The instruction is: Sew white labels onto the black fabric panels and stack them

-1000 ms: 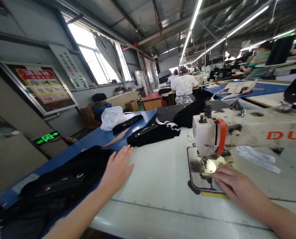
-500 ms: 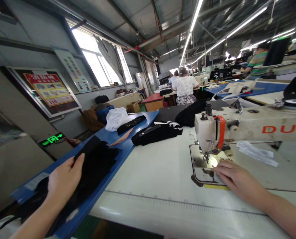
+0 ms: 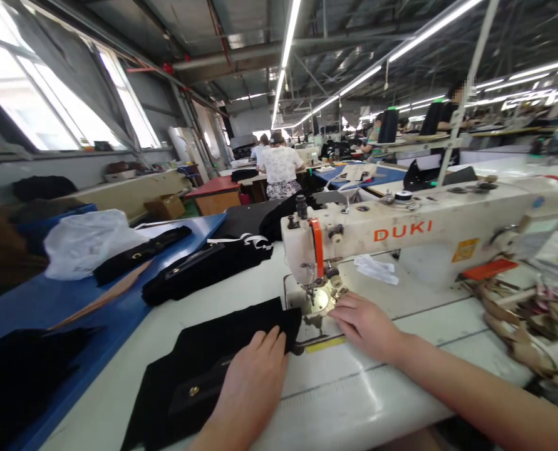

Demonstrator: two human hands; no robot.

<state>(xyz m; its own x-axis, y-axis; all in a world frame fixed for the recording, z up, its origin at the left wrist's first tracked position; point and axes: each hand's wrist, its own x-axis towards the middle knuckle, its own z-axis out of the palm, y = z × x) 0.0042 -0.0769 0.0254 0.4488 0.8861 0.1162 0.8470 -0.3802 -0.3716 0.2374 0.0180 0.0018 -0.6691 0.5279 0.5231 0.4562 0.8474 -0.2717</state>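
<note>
My left hand (image 3: 255,376) grips a black fabric panel (image 3: 213,341) near its right end, fingers on top and thumb hidden. The panel is spread on the white sewing table, its right corner reaching the edge of the needle plate. A darker strip with a small gold-coloured fitting (image 3: 194,391) lies on it, left of my hand. Beside the lit needle plate (image 3: 317,326) of the sewing machine (image 3: 354,235), my right hand (image 3: 366,326) rests with fingers drawn together. Whatever its fingertips may hold is too small to make out.
A black bundle with white tape (image 3: 208,266) lies behind the panel. On the blue surface at left are more black fabric (image 3: 20,382) and a white plastic bag (image 3: 88,241). White strips (image 3: 377,269) lie under the machine arm. A cluttered tray stands right; people work beyond.
My left hand has come right from the blue surface onto the white table, bringing a black fabric panel. The view has turned right. My right hand stays by the needle plate.
</note>
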